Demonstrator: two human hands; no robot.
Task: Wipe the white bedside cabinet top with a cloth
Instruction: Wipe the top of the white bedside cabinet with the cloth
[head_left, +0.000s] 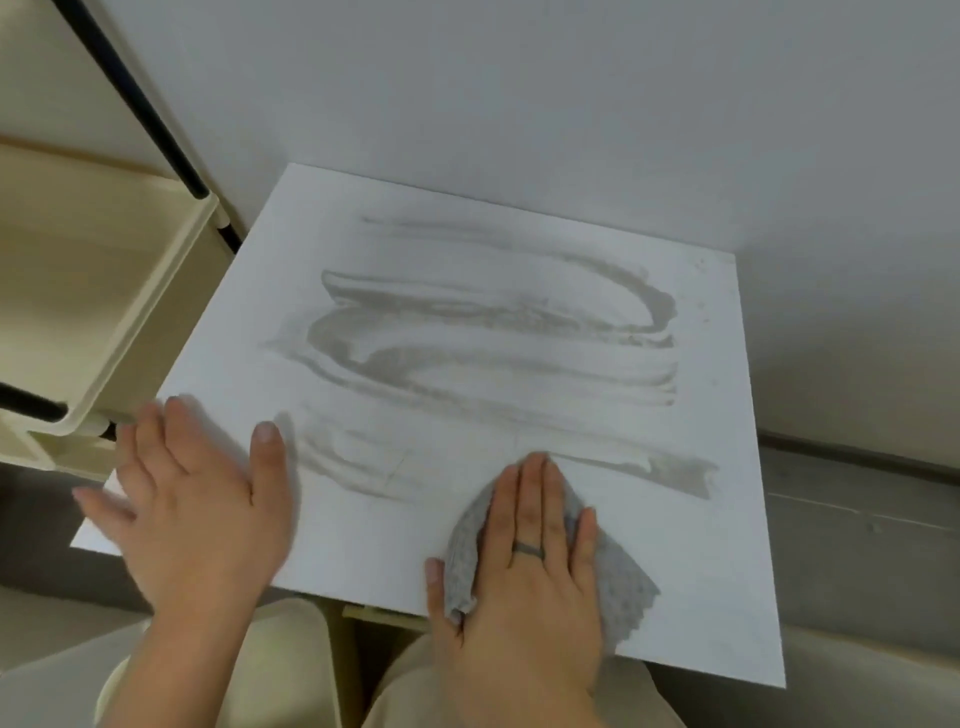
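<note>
Two hands on the white cabinet top (691, 587), one cloth between them: the right hand (530, 571) lies flat, fingers straight and together, pressing the single grey cloth (623, 582) down near the front edge, one dark ring (529, 550) on a finger. The left hand (202, 509) is spread open, palm down, at the front left corner. Grey wet streaks (493, 332) band the middle of the top.

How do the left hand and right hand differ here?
The right hand presses flat on a grey cloth; the left hand lies bare on the cabinet top. The right hand wears a ring; the left shows none. The left fingers spread wide; the right's lie together. Both are palm down.
</note>
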